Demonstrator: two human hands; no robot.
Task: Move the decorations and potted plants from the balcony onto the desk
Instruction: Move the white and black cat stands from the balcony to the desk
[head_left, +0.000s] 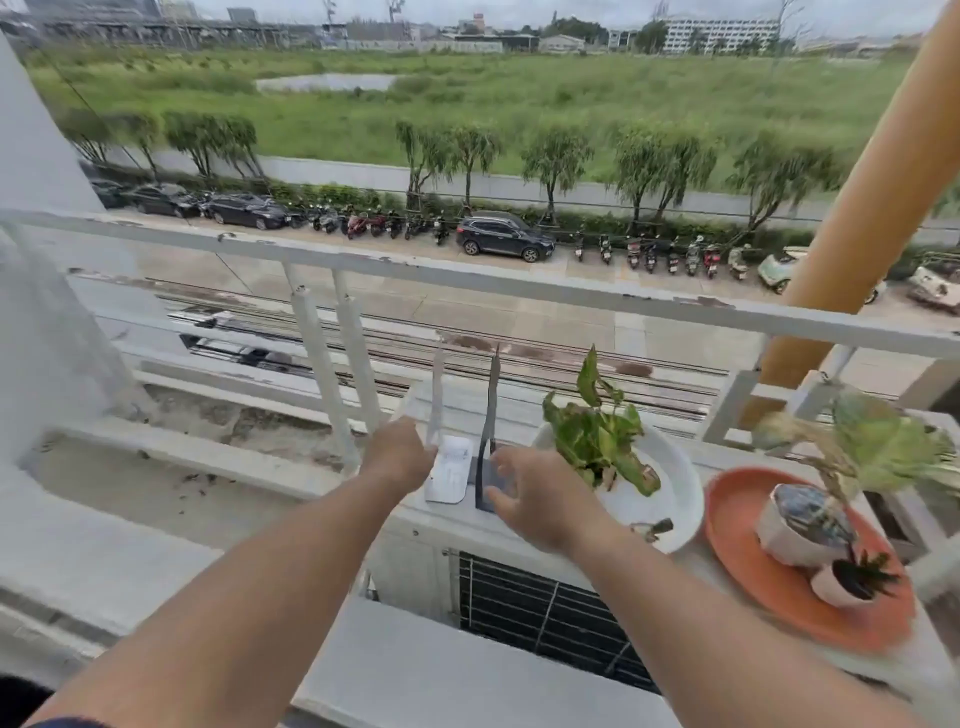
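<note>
Two thin upright decorations stand on the grey air-conditioner unit: a white one and a dark one. My left hand touches the white upright from the left; its grip is hidden. Fingers apart, my right hand hovers over the dark one's base. To the right a green-leaved plant sits on a white plate. Further right an orange tray holds a white pot with a pale leafy plant and a small pot with a spiky plant.
A white balcony railing runs just behind the unit. An orange pillar rises at the right. A low grey wall lies between me and the unit. Far below are a road and parked vehicles.
</note>
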